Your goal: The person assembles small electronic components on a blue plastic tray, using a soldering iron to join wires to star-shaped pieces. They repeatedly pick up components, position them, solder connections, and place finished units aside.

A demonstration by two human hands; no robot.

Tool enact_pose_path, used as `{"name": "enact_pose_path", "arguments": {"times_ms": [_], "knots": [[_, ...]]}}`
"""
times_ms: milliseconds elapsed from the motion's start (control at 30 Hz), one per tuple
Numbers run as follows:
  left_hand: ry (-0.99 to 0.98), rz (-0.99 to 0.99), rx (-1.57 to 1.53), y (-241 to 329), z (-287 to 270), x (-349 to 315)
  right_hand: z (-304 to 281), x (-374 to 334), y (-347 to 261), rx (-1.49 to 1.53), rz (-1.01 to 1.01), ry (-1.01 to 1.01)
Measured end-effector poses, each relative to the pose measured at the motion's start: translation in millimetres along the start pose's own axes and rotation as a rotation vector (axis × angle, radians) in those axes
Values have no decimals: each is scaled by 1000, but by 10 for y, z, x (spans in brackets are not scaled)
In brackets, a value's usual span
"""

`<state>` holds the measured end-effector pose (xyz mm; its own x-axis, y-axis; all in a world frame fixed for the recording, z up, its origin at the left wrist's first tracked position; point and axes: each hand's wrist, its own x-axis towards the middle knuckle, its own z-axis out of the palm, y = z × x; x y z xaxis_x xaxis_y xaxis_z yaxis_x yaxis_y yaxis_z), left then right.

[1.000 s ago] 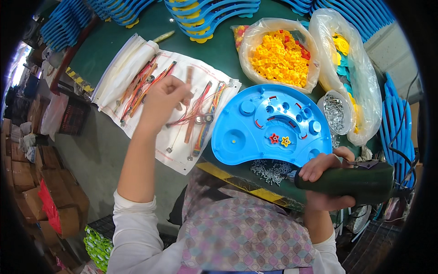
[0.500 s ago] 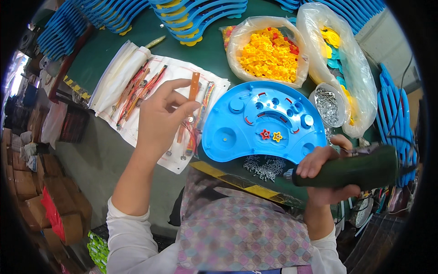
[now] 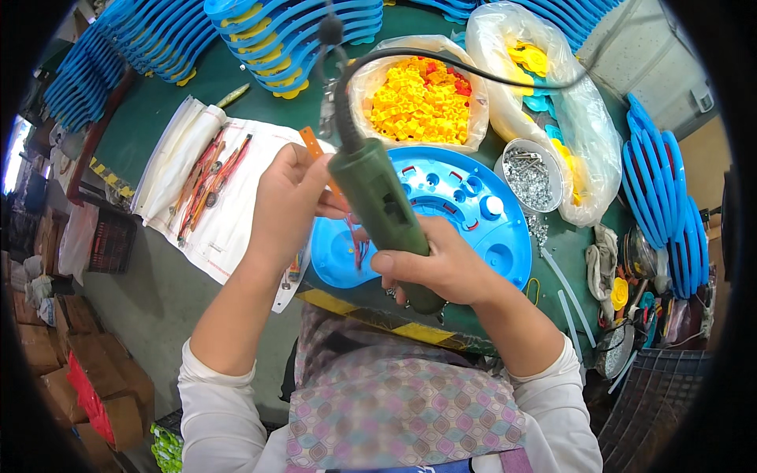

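Observation:
My left hand [image 3: 284, 201] pinches an orange-brown circuit strip [image 3: 309, 143] with small holes; thin red wires [image 3: 359, 246] hang below it. Closed round a dark green electric screwdriver [image 3: 384, 217], my right hand [image 3: 448, 264] is just right of the left one. The tool slants with its corded end up and away, and its lower end reaches the table's near edge. Behind it lies a curved blue plastic panel [image 3: 512, 229] with round recesses and small red parts. The screwdriver and my hands hide its middle. Whether the screwdriver's tip touches anything cannot be seen.
More wired strips [image 3: 209, 185] lie on a white sheet [image 3: 229, 248] at left. Beyond the panel stand a bag of yellow and red pieces [image 3: 422, 102], another plastic bag [image 3: 587, 126] and a bowl of screws [image 3: 530, 177]. Blue panel stacks [image 3: 296, 39] line the back. The screwdriver's black cord [image 3: 473, 65] crosses overhead.
My right hand has brought the screwdriver from the right to in front of the panel and turned it more upright. The strip in my left hand now tilts left. The whole view has shifted somewhat.

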<state>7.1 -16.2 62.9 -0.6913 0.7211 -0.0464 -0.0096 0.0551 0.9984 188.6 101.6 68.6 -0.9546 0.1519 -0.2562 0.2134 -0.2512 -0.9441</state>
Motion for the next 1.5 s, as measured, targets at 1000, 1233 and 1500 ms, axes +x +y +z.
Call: {"name": "enact_pose_path", "arguments": {"times_ms": [1000,1233,1500], "knots": [[-284,209,168,-85,55,-110,-397,-218,-181,59,-13,233],[-460,191,501,-481,538,-41,-729,-550,-109,422,-537,333],[-473,688,840,-770,783,0,-699,-650,204,272,-886,638]]}}
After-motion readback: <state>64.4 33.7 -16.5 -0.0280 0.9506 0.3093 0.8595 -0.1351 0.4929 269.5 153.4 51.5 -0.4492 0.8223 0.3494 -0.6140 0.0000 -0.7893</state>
